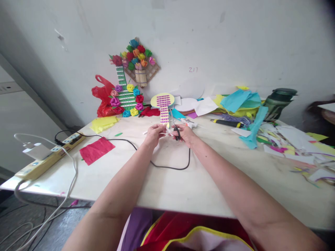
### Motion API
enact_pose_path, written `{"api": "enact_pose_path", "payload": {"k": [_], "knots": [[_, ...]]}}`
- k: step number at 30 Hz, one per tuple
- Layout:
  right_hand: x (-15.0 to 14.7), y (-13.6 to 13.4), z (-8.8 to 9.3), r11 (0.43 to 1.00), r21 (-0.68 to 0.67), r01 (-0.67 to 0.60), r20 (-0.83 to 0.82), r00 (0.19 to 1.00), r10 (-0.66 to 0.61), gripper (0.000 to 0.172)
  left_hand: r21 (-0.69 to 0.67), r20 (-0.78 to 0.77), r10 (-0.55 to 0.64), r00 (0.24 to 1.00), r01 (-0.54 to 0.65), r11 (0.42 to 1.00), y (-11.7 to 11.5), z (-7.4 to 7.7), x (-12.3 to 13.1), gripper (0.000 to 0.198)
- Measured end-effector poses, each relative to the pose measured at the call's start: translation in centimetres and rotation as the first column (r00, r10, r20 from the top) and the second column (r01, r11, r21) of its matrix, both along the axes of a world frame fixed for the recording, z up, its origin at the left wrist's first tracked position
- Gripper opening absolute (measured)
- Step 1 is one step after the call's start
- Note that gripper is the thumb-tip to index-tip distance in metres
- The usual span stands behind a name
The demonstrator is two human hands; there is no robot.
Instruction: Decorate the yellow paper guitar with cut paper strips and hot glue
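My left hand (155, 135) is closed in a pinch on a small white strip (168, 130), which looks like paper. My right hand (186, 135) grips a pair of scissors (177, 133) by their dark handles, the blades pointing away toward the wall. The strip lies close beside the scissors; whether they touch I cannot tell. Just beyond both hands is a yellow cutout (154, 101) with an oval top and a narrow stem, covered in rows of purple and white strips. Behind my right hand, a small white object (193, 124) is partly hidden.
A black cable (170, 168) loops beneath my hands from the power strip (49, 158) at left. Red crepe paper (96, 150) lies nearby. A green flowered craft (127, 99) leans at the wall. Rightward are a black-and-yellow cutter (227, 123), paper scraps (300, 139) and a dark bottle (278, 104).
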State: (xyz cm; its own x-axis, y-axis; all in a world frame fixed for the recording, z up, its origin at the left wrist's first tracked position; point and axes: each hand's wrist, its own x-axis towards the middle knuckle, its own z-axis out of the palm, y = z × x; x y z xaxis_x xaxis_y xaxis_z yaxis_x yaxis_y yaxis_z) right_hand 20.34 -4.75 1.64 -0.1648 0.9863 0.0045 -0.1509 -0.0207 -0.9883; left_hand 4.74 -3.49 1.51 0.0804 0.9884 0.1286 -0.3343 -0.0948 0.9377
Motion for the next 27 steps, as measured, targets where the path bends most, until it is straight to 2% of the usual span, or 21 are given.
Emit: {"api": "enact_pose_path", "payload": {"k": [6,13,15,20,27], "knots": [[-0.52,-0.44,0.4,0.99,0.058,0.129,0.111,0.985,-0.135,0.043,-0.026,-0.023,0.056,0.998,-0.057,0.998,0.27,-0.18,-0.03,0.027],[-0.57,-0.14,0.02,0.989,0.1,0.106,0.124,0.985,-0.118,0.045,-0.036,-0.036,0.093,0.995,-0.094,0.995,0.18,-0.18,0.13,0.029],[-0.54,-0.01,-0.15,0.987,0.12,0.102,0.128,0.985,-0.117,0.045,-0.04,-0.017,0.071,0.997,-0.071,0.997,0.17,-0.05,0.08,0.028],[-0.49,0.05,-0.11,0.98,0.136,0.143,0.087,0.984,-0.156,0.047,-0.102,0.071,-0.081,0.994,0.088,0.991,0.24,0.05,-0.16,0.023],[-0.67,-0.17,0.29,0.97,0.141,0.197,0.023,0.979,-0.202,0.041,-0.048,0.042,-0.101,0.994,0.103,0.994,0.13,-0.36,-0.11,0.02]]}}
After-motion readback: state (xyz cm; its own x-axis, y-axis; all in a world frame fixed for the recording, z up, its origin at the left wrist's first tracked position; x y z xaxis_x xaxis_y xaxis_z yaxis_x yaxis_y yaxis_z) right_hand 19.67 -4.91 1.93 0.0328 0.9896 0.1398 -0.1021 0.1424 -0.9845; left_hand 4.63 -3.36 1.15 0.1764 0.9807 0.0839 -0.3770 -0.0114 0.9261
